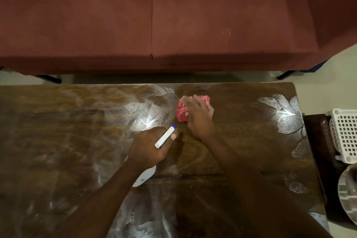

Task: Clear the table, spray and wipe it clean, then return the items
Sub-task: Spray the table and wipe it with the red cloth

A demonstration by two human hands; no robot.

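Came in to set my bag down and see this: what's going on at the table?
A person is cleaning the table. Their left hand grips a white spray bottle just above the surface, while the right hand presses a red cloth flat near the far edge. The top looks streaky and shiny. A white basket sits off the table, to the right.

We're on a single head-worn camera, close above the table (58, 141) and pitched steeply down. We face across it to the sofa (173, 25) beyond the table's far edge. A basket (345, 133) shows just right of the table.
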